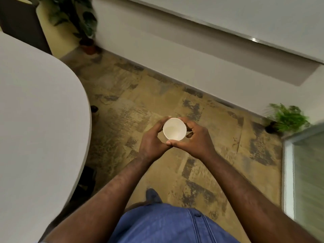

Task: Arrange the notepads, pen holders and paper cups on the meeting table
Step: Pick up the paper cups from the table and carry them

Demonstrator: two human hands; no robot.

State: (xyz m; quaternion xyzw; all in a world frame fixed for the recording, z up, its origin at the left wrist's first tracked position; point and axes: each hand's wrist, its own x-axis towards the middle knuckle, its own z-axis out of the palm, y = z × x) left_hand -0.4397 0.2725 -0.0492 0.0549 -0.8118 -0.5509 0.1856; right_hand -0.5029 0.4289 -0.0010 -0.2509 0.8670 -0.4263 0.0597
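A white paper cup (174, 128) is held upright in front of me over the patterned floor, its open mouth facing the camera. My left hand (153, 140) wraps round its left side and my right hand (193, 138) wraps round its right side, thumbs meeting at the near rim. The cup's body below the rim is hidden by my fingers. The grey meeting table (35, 120) curves along the left, its visible top bare. No notepads or pen holders are in view.
A white wall with a ledge (210, 55) runs across the back. Potted plants stand at the far left (84, 23) and at the right (287, 118). A glass panel (305, 172) is at the right edge. A dark chair (21, 20) sits behind the table.
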